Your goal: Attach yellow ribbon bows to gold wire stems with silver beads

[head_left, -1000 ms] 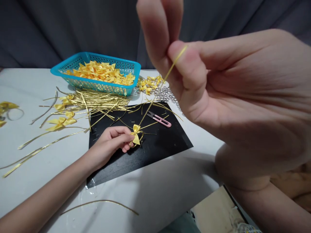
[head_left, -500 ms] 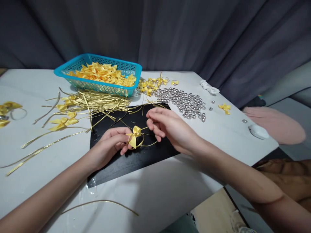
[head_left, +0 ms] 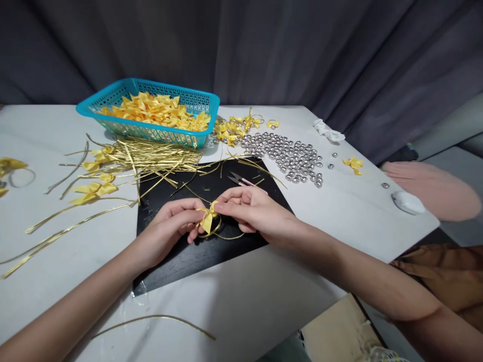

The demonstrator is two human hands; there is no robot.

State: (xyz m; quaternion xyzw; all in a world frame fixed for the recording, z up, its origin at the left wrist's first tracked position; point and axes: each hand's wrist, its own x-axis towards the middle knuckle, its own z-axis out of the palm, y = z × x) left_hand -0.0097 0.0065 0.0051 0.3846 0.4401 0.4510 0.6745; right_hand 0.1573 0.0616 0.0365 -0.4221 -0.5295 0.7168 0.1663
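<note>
pinching a bow [head_left: 208, 221] together, left hand [head_left: 171, 226] faces right hand [head_left: 260, 212], which overlaps pink snips [head_left: 246, 181].

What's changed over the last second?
The right hand, raised near the camera with a taut gold strand, has come down and leftward and now pinches the yellow bow. Whether it released the strand is unclear. The left hand still holds the bow; blue basket and pink snips stayed put.

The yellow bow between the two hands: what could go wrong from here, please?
The yellow bow, pinched by the left hand and right hand, might crease or slip loose. The snips lie just beyond the right hand, which could bump them. The thin gold cord curving out beside the bow might snag.
</note>
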